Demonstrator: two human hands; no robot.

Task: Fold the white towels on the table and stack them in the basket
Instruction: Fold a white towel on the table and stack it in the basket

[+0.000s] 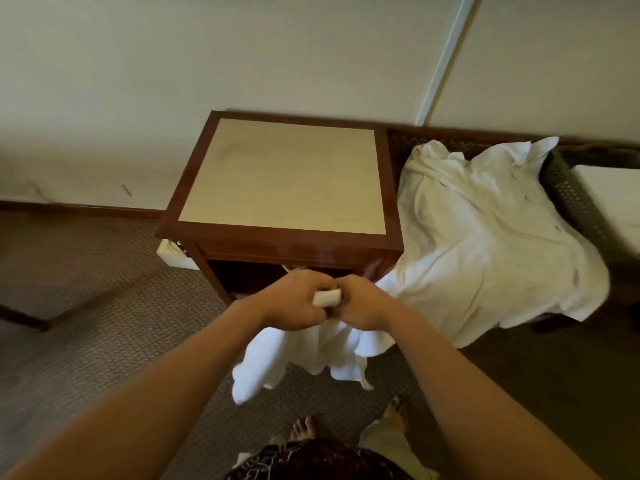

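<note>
Head view: a white towel [304, 355] is held in the air in front of the small wooden table, both hands close together at its top edge; left hand [294, 299] is curled round a bunched bit of the edge, right hand [356, 301] is pinching the cloth just beside it, rest of the towel hangs loose toward the carpet. Tabletop [287, 174] carries nothing visible. A heap of white towels [485, 230] is seen on a low bench to the right, and a dark woven basket [568, 202] at far right with something white folded inside. Step judged: pickup/edge-finding, fold not yet started. Next move likely calls for hands to be slid apart along the edge to the corners, towel spread flat on the tabletop, then folded
</note>
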